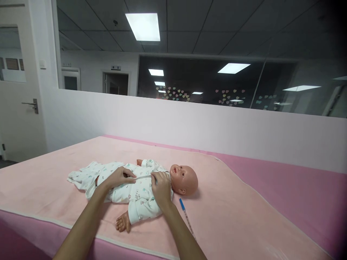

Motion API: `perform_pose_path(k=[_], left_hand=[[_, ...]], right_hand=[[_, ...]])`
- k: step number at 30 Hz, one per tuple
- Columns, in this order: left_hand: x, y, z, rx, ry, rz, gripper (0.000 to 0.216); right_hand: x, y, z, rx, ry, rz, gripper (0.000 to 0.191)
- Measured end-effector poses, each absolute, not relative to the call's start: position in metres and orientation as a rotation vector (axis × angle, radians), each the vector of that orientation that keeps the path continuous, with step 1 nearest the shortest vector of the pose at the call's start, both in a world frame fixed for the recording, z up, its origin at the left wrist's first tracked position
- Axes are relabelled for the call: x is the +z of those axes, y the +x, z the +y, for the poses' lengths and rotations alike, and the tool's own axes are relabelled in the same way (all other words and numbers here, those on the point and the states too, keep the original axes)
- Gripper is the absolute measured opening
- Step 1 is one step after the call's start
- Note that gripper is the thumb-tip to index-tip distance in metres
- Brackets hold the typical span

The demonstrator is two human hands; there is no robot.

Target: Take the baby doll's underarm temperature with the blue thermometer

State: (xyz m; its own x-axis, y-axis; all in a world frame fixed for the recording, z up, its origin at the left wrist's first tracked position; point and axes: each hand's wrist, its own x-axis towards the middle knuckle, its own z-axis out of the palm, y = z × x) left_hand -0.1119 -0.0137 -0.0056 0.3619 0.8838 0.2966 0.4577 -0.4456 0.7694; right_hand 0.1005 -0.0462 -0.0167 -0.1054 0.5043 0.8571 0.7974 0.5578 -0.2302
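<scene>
A baby doll lies on its back, its bald head to the right and its legs to the left. It wears a white printed top and matching trousers. My left hand is at the doll's belly, thumb and fingertips pinched at the front edge of the top. Closer to the collar, my right hand has its fingers bent onto the same edge, which runs between both hands. One doll hand rests palm-down near me.
A thin, marked stick with a blue end lies right of my right forearm, near the doll's head. Under everything is a peach mat on a pink padded surface. A low white wall with glass above stands behind; a door is at left.
</scene>
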Motion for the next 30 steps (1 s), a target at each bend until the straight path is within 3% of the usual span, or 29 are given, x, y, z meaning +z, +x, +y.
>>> perform_pose_path(k=[14,18,20,22,25,30], left_hand=[[0.009,-0.094,-0.037,0.985,2.597,1.481,0.015],[0.04,-0.091,-0.039,0.84,2.74,1.45,0.018],[0.064,-0.082,-0.039,1.011,2.747,1.229,0.02],[0.083,-0.063,-0.033,1.399,2.6,1.05,0.019],[0.083,-0.023,-0.015,1.889,2.188,0.957,0.017],[0.025,0.018,0.021,1.241,2.212,0.901,0.024]], right_hand=[[-0.019,0.101,-0.046,-0.298,-1.083,-1.746,0.019],[-0.02,0.101,-0.047,-0.314,-1.087,-1.73,0.018],[-0.02,0.1,-0.049,-0.334,-1.09,-1.713,0.018],[-0.019,0.1,-0.05,-0.357,-1.086,-1.703,0.017],[-0.017,0.099,-0.053,-0.404,-1.071,-1.699,0.013],[-0.017,0.1,-0.053,-0.477,-1.159,-1.652,0.014]])
